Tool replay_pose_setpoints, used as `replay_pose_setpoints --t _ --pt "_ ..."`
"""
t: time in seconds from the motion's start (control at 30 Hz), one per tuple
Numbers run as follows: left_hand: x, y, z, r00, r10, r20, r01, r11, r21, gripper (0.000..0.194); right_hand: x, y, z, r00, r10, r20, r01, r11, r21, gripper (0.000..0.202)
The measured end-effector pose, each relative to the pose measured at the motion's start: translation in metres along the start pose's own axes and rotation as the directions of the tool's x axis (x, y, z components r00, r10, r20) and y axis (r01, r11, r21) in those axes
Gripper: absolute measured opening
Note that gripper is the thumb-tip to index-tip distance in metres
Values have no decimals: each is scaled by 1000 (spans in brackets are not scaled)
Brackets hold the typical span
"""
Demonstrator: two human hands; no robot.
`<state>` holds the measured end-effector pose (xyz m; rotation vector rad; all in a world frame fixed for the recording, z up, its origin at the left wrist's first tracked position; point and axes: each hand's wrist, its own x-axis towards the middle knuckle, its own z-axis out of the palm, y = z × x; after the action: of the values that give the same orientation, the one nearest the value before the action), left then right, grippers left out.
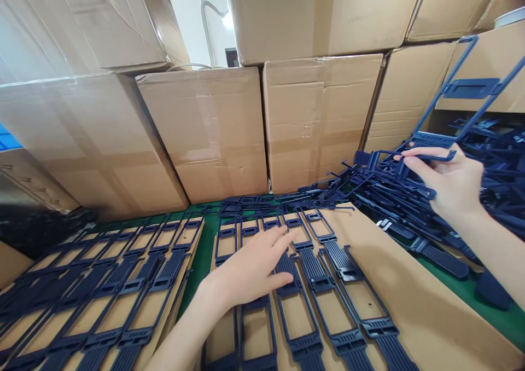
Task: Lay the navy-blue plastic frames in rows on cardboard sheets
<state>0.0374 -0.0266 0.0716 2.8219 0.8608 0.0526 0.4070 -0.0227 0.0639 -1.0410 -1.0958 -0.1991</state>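
Observation:
My right hand [457,182] pinches a dark blue plastic frame [471,89] with a crossbar. Its long open loop rises above the hand, tilted up toward the right. My left hand [254,264] is spread palm down, fingers apart, over a row of similar dark blue plastic frames [322,283]. It holds nothing; I cannot tell whether its fingertips touch them. These frames have ribbed sections and lie side by side on a cardboard sheet [410,283]. Just beyond and below my right hand lies a jumbled heap of the same dark blue parts [397,207].
To the left, another cardboard sheet [180,294] carries more dark blue frames in rows. Stacked cardboard boxes [205,135] form a wall behind the green work surface [200,256]. An open-looking box [484,64] stands at the right above the heap.

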Motion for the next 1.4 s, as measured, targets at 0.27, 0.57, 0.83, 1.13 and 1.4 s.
replay_pose_setpoints --t 0.27,0.57,0.83,1.13,1.4 --pt "16 13 12 882 93 -462 -11 984 177 95 -48 -65 20 611 470 637 -751 598 279 19" --pt "17 -9 10 947 -70 -314 16 985 -172 63 -54 -88 36 463 367 807 -706 703 86 58" --pt "11 -47 -9 960 -228 -162 -171 -20 -985 43 -22 -18 30 289 315 904 -324 921 -217 79" --pt "15 -36 -5 997 -72 -17 -46 -427 -903 48 -6 12 122 -21 8 1000 543 839 5 49" --pt "15 -31 -6 995 -100 -23 -59 -382 -922 47 -9 12 175 259 -178 949 747 660 -80 25"
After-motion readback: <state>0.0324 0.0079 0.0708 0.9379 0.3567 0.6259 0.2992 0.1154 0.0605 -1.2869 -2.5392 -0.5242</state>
